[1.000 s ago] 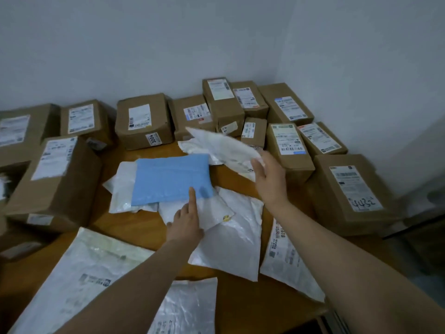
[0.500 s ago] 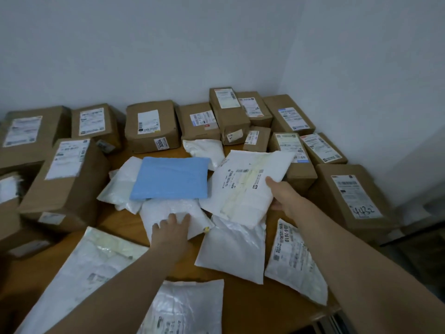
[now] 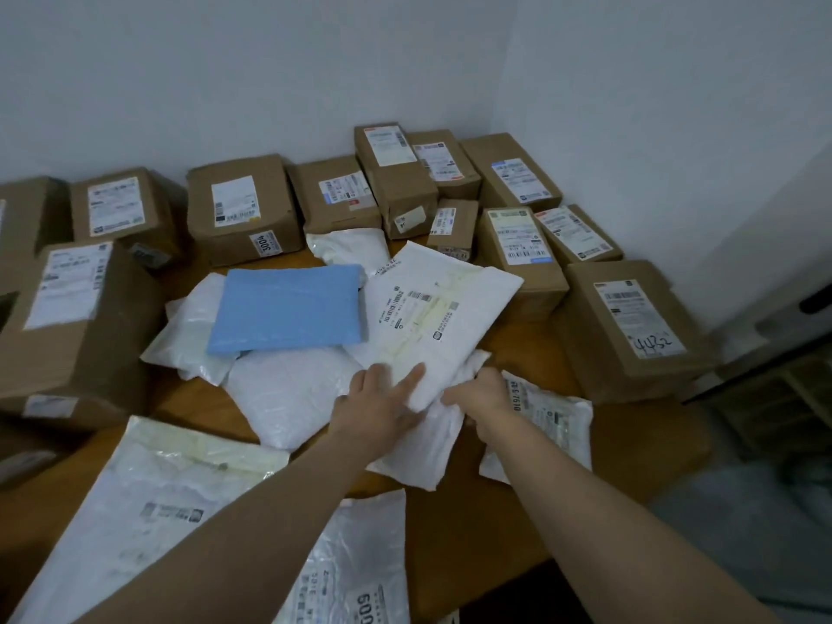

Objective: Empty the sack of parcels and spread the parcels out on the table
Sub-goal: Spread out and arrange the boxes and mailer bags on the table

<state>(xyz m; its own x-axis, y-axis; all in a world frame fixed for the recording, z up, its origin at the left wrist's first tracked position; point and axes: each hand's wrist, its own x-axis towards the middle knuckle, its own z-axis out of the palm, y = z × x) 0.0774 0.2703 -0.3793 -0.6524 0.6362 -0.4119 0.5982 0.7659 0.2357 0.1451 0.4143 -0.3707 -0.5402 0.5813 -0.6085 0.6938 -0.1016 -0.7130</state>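
Left hand [image 3: 382, 400] flat, fingers straight, pressing labelled mailer [image 3: 432, 308]; right hand [image 3: 479, 394] curled round plain bag [image 3: 423, 448] beneath. Best pull it clear onto bare desk [image 3: 630, 443].

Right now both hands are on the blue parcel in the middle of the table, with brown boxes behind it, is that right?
Not quite. In the head view the left hand and right hand are on the white labelled parcel, just right of the blue parcel, which nobody touches. The brown boxes do stand behind it.
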